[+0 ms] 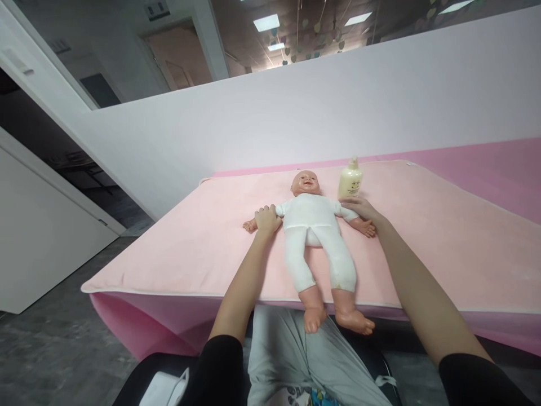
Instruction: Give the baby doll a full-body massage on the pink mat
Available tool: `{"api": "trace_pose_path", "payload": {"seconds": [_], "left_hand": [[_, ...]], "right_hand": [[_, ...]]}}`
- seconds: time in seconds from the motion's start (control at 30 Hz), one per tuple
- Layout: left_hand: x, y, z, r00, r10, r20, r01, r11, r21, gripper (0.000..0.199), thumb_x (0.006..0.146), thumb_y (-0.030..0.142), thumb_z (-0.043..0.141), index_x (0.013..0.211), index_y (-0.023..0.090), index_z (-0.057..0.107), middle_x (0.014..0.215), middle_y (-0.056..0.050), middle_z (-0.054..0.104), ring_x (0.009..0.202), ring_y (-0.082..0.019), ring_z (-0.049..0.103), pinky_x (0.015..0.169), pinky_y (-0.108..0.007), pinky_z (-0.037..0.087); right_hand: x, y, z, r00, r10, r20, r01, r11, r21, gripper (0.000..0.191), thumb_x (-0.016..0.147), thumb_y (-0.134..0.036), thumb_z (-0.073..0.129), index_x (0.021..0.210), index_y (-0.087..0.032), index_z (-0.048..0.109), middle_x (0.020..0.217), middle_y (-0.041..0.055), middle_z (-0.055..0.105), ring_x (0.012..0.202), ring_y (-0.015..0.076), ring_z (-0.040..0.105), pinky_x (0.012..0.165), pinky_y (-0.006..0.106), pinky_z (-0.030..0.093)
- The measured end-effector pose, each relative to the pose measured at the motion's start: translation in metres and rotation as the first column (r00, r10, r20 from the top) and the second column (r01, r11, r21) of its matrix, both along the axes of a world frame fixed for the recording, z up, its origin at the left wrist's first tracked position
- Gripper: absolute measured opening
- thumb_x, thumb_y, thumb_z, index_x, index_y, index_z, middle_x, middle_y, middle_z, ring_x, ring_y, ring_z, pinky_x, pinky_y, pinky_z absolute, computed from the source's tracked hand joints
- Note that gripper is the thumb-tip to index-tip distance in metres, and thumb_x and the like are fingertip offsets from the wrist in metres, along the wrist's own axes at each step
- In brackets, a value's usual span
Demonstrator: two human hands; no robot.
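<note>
On the pale pink blanket (177, 242), near the middle, a baby doll (310, 211) lies on its back, with its head at the far end and its feet poking out past the near edge, over the person's lap (279, 344). The left hand (267, 219) is curled round the doll's arm on the left, and the doll's little fist sticks out beyond it. The right hand (361, 207) lies over the doll's arm on the right, its fingers close together and pointing left. I cannot tell if that hand squeezes, as its thumb is hidden

To hold the doll well, both hands should be soft and press about the same, so the body does not roll to one side. It seems best to hold the arms themselves and not tug on the small fists. Pulling to the near side could make the doll slide, because its feet have nothing under them. A pale yellow bottle (350, 181) stands just past the right hand, so those fingers should go slowly there, or they might knock it over
</note>
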State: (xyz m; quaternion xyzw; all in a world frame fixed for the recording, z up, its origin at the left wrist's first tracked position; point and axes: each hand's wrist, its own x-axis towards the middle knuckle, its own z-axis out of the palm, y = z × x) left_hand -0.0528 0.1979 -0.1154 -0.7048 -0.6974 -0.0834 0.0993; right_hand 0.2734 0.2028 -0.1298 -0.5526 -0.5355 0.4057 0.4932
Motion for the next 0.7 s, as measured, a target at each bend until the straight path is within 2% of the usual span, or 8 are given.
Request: {"api": "trace_pose_path", "payload": {"seconds": [0.37,0.53,0.7], "left_hand": [[0.0004,0.0011,0.0,1.0,-0.006,0.013,0.006,1.0,-0.005,0.032,0.083,0.028,0.043,0.112,0.018,0.054,0.115,-0.014,0.061,0.108,-0.029,0.055,0.087,-0.04,0.038],[0.0007,0.0005,0.0008,1.0,-0.004,0.014,0.004,1.0,-0.01,0.033,0.084,0.028,0.043,0.113,0.018,0.054,0.115,-0.014,0.061,0.11,-0.029,0.054,0.088,-0.04,0.038],[-0.0004,0.0016,-0.0004,1.0,-0.004,0.016,0.004,1.0,-0.007,0.032,0.085,0.029,0.043,0.113,0.018,0.054,0.115,-0.014,0.061,0.11,-0.029,0.054,0.089,-0.04,0.037]], "right_hand": [[0.0005,-0.0028,0.0007,0.999,-0.002,0.035,0.001,1.0,0.012,0.03,0.064,-0.032,0.073,0.092,-0.018,0.071,0.101,0.006,0.071,0.096,0.0221,0.065,0.096,0.037,0.049],[0.0013,-0.0026,0.0019,0.997,-0.025,0.072,0.022,0.999,0.035,0.024,0.066,-0.032,0.07,0.086,-0.019,0.072,0.104,0.0052,0.07,0.1,0.0228,0.064,0.099,0.037,0.048],[0.002,-0.0034,0.0025,0.998,-0.052,0.046,0.053,0.999,-0.013,0.024,0.067,-0.032,0.068,0.088,-0.019,0.072,0.11,0.005,0.069,0.101,0.0232,0.064,0.1,0.038,0.047]]}}
